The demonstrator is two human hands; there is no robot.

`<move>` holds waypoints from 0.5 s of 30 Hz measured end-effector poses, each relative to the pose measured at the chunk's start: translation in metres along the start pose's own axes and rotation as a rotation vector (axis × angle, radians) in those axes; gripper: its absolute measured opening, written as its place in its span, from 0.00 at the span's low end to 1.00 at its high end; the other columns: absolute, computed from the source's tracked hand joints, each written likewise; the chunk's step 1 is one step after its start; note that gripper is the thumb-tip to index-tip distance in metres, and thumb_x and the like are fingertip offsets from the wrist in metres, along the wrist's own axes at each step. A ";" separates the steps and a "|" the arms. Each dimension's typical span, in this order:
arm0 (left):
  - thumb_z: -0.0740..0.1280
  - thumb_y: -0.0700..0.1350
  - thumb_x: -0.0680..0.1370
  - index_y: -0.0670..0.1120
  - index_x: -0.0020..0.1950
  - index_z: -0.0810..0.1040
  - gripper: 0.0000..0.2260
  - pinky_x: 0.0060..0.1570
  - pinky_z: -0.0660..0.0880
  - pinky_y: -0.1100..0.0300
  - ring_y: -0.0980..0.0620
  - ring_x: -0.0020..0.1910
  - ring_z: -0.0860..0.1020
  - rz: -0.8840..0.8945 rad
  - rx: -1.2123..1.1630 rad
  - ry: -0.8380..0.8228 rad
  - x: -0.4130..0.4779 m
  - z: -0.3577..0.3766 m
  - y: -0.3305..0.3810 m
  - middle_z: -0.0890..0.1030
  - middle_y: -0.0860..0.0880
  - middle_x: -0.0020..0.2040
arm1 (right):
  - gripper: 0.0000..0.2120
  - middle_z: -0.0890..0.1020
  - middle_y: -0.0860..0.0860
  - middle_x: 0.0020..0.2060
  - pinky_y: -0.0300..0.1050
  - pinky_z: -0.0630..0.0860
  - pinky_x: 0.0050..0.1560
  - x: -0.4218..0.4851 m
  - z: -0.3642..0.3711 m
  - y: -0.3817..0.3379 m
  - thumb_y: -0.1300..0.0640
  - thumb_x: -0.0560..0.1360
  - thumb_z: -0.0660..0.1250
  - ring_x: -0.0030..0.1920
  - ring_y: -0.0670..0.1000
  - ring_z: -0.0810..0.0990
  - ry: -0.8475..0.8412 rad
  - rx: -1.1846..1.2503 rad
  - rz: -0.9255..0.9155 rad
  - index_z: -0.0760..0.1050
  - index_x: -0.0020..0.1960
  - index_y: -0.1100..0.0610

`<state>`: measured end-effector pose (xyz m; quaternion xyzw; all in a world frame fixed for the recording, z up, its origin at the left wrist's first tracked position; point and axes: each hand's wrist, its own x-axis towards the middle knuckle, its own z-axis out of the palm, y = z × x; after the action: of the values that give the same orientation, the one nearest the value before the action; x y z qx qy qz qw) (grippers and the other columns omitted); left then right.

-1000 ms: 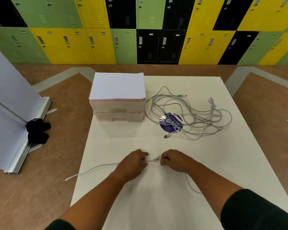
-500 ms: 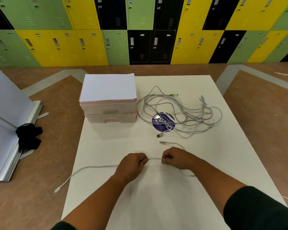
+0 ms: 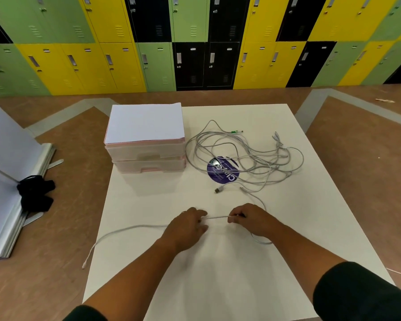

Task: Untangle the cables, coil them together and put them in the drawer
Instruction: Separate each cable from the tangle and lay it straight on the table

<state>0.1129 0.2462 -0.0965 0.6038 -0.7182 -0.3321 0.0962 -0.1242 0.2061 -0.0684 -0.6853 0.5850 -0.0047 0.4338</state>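
– Cables (image 3: 248, 156), thin and grey, lie in a tangled heap at the far right of the white rectangular surface (image 3: 218, 281), partly over a round purple sticker (image 3: 222, 171). One pale grey cable (image 3: 217, 217) is drawn out towards the near middle.

– And the hands?

– Both grasp that single cable. The left hand (image 3: 185, 228) pinches it with curled fingers. The right hand (image 3: 250, 220) pinches it a little further along, with a straight stretch between them.

– What could go wrong?

– The cable's left tail runs over the surface's left edge, and its small plug (image 3: 85, 266) hangs past it. I judge the hanging weight could pull slack away once coiling starts. On the right, the cable loops under the wrist and runs back to an end just beside the heap. I cannot tell whether it lies clear of the other strands. If it does not, a pull would drag the heap or tighten a knot. Both drawers of the translucent plastic drawer box with pink trim (image 3: 148, 156) are closed. One hand must let go to open one, and a loose coil may spring apart.

– Anything different from before?

– A second ago the hands were almost touching on the cable. The span between them has grown since then, slightly more than half a second ago. The heap and the drawer box look unmoved.
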 end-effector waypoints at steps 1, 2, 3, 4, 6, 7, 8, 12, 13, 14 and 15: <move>0.65 0.53 0.81 0.53 0.69 0.74 0.17 0.55 0.71 0.62 0.55 0.56 0.77 0.001 -0.041 -0.022 0.002 -0.001 0.007 0.77 0.53 0.59 | 0.09 0.84 0.49 0.43 0.38 0.70 0.40 -0.001 0.002 -0.001 0.51 0.79 0.67 0.38 0.45 0.77 -0.009 -0.001 -0.010 0.84 0.51 0.51; 0.64 0.53 0.81 0.53 0.69 0.74 0.17 0.55 0.71 0.62 0.54 0.56 0.78 0.014 -0.064 -0.048 0.004 0.000 0.014 0.78 0.53 0.59 | 0.08 0.84 0.50 0.42 0.38 0.70 0.38 -0.001 0.004 -0.002 0.50 0.79 0.67 0.36 0.44 0.76 -0.016 -0.004 -0.018 0.84 0.51 0.50; 0.62 0.53 0.82 0.53 0.67 0.75 0.15 0.53 0.71 0.61 0.53 0.55 0.78 0.042 -0.063 -0.069 0.005 0.003 0.020 0.80 0.53 0.59 | 0.08 0.84 0.51 0.41 0.38 0.69 0.37 -0.003 0.005 -0.002 0.50 0.79 0.67 0.34 0.44 0.75 -0.016 -0.009 -0.020 0.84 0.51 0.50; 0.61 0.53 0.82 0.52 0.65 0.77 0.13 0.51 0.72 0.60 0.52 0.54 0.79 0.067 -0.053 -0.076 0.007 0.006 0.024 0.81 0.53 0.57 | 0.08 0.84 0.51 0.40 0.38 0.69 0.37 -0.003 0.006 -0.002 0.49 0.79 0.67 0.34 0.43 0.74 -0.010 -0.018 -0.017 0.84 0.50 0.49; 0.60 0.52 0.83 0.52 0.58 0.81 0.11 0.45 0.71 0.60 0.52 0.50 0.79 0.081 -0.036 -0.037 0.009 0.010 0.028 0.83 0.53 0.53 | 0.09 0.83 0.51 0.38 0.40 0.70 0.38 -0.006 0.003 0.002 0.47 0.78 0.67 0.34 0.44 0.75 0.008 -0.061 -0.002 0.84 0.49 0.49; 0.61 0.51 0.83 0.52 0.55 0.82 0.10 0.44 0.69 0.60 0.52 0.48 0.79 0.066 -0.030 -0.004 0.009 0.011 0.027 0.84 0.54 0.51 | 0.10 0.83 0.50 0.38 0.42 0.71 0.38 -0.007 0.002 0.005 0.45 0.78 0.67 0.35 0.45 0.76 0.018 -0.095 0.001 0.84 0.48 0.50; 0.61 0.51 0.82 0.52 0.53 0.82 0.10 0.43 0.69 0.61 0.53 0.47 0.79 0.048 -0.026 0.020 0.011 0.013 0.026 0.84 0.54 0.50 | 0.12 0.83 0.50 0.37 0.44 0.73 0.39 -0.008 -0.001 0.008 0.44 0.78 0.67 0.36 0.46 0.77 0.040 -0.123 0.005 0.83 0.47 0.50; 0.64 0.50 0.81 0.53 0.51 0.83 0.08 0.43 0.68 0.62 0.55 0.44 0.77 -0.029 -0.040 0.043 0.012 0.015 0.021 0.83 0.55 0.47 | 0.19 0.80 0.49 0.33 0.47 0.72 0.40 -0.011 -0.016 0.024 0.41 0.78 0.65 0.37 0.49 0.78 0.162 -0.172 0.009 0.79 0.39 0.55; 0.64 0.50 0.81 0.53 0.50 0.83 0.08 0.41 0.67 0.62 0.56 0.43 0.76 -0.051 -0.043 0.045 0.013 0.015 0.018 0.82 0.56 0.45 | 0.19 0.80 0.48 0.32 0.46 0.72 0.39 -0.013 -0.019 0.027 0.41 0.78 0.65 0.36 0.48 0.78 0.191 -0.157 0.023 0.78 0.38 0.56; 0.65 0.50 0.80 0.53 0.48 0.83 0.07 0.40 0.67 0.63 0.56 0.43 0.76 -0.066 -0.044 0.046 0.013 0.015 0.016 0.81 0.56 0.43 | 0.20 0.80 0.46 0.31 0.45 0.72 0.39 -0.013 -0.022 0.030 0.41 0.78 0.65 0.35 0.46 0.78 0.223 -0.133 0.048 0.79 0.38 0.56; 0.66 0.50 0.80 0.54 0.47 0.83 0.07 0.38 0.66 0.64 0.56 0.42 0.76 -0.072 -0.041 0.039 0.013 0.015 0.013 0.80 0.57 0.42 | 0.20 0.80 0.45 0.30 0.44 0.72 0.39 -0.014 -0.024 0.033 0.41 0.78 0.65 0.34 0.44 0.78 0.260 -0.107 0.078 0.79 0.37 0.55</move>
<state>0.0911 0.2401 -0.1031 0.6334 -0.6871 -0.3383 0.1105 -0.1674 0.2051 -0.0667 -0.6776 0.6619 -0.0455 0.3171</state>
